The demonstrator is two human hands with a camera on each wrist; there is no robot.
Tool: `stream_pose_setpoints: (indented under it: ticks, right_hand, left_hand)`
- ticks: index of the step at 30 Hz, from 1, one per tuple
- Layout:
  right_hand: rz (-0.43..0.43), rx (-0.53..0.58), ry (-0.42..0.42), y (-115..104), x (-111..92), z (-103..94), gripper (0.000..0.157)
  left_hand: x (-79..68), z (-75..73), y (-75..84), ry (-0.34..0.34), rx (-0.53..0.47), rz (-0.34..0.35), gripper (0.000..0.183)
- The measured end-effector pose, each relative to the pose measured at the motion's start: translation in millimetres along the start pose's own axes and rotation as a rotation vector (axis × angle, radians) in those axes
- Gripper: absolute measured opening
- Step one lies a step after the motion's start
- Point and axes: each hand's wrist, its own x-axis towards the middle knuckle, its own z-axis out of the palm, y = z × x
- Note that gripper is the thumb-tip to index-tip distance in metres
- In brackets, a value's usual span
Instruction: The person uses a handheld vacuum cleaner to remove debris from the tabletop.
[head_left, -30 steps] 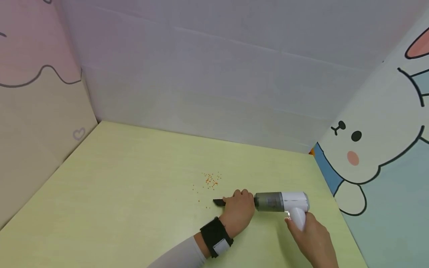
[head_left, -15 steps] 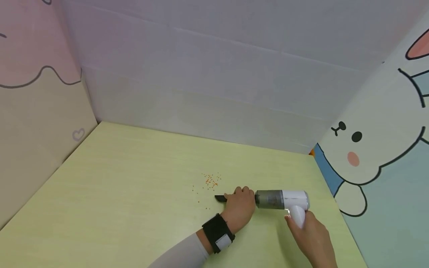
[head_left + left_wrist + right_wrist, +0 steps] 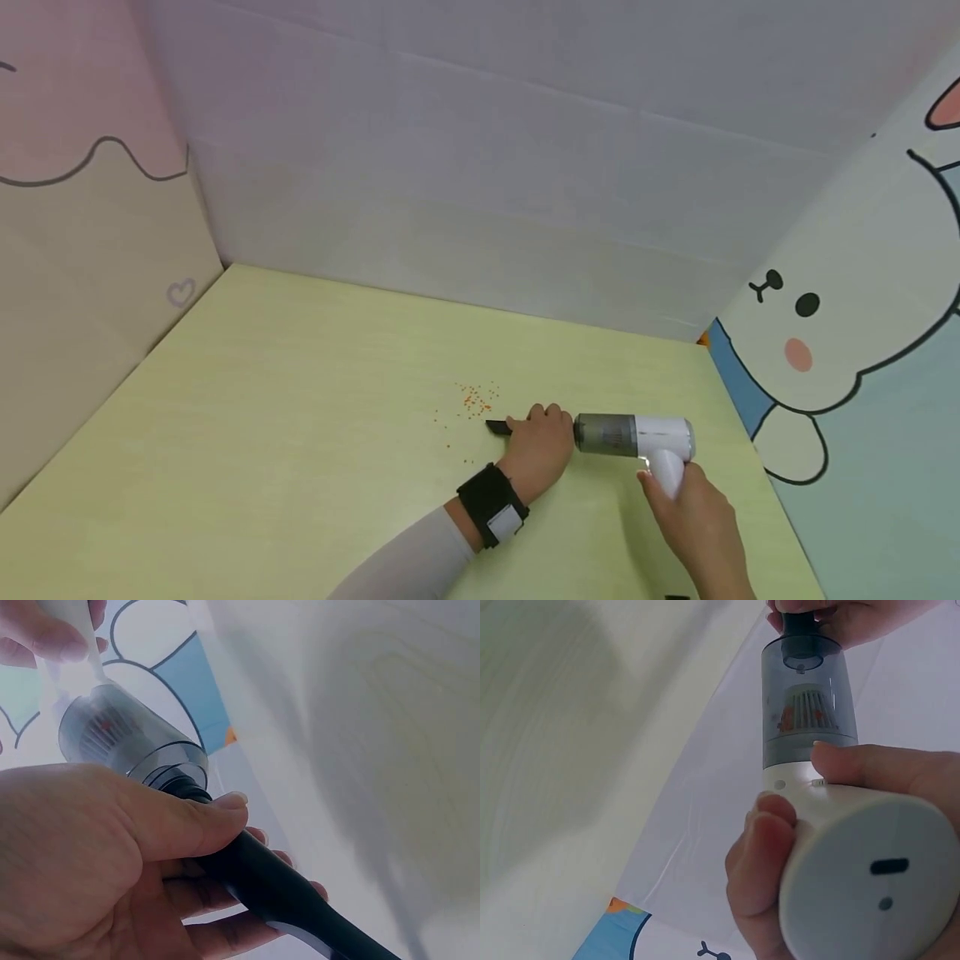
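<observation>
Although the grey back wall (image 3: 480, 167) fills most of the head view, the work is over the yellow table (image 3: 300, 400) below it. Main object: a white handheld vacuum (image 3: 663, 435), lying crosswise and apparently held above the tabletop, judging by the shadow under it.

Step in hand, my judgement: seating or adjusting the front attachment. To do it well, hold the body steady, line up attachment and clear cup (image 3: 607, 435) on one axis, work close to the joint rather than at the far tip, and check the seam all round.

Position: the vacuum's body runs between the hands. Right hand (image 3: 697, 521) has its fingers wrapped round the white handle, below the body; its thumb lies by a small lit switch (image 3: 819, 782) (pressed or not, cannot tell). Left hand (image 3: 536, 450) is at the front end, thumb and fingers closed round the black nozzle (image 3: 277, 889), just ahead of the cup; the nozzle's tip pokes out past the hand, away from the right hand.

Inside the cup, a ribbed filter (image 3: 811, 711) with orange bits about it. Smallest item: loose orange crumbs (image 3: 474, 402) scattered on the table, near the nozzle tip in the head view, untouched by either hand.
</observation>
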Motion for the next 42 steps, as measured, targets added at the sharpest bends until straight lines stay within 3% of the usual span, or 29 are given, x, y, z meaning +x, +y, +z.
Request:
stream_pose_setpoints:
  ticks: [8,16,27,42]
  right_hand:
    - [-0.051,0.015,0.032,-2,2,-1.3,0.073]
    - [-0.019,-0.008,0.035,-2,6,-2.3,0.072]
    - [-0.003,-0.026,0.078,-5,19,-6.7,0.068]
    - [-0.04,-0.054,0.119,-10,32,-3.7,0.061]
  left_hand:
    - [3.0,-2.4,-4.1,0.006,-0.023,-0.011,0.017]
    - [8.1,-2.4,-5.1,0.028,-0.022,0.016,0.017]
    - [33.1,4.0,-7.1,-0.031,-0.052,0.056,0.022]
    - [47.6,4.4,-13.1,-0.07,-0.117,0.024,0.025]
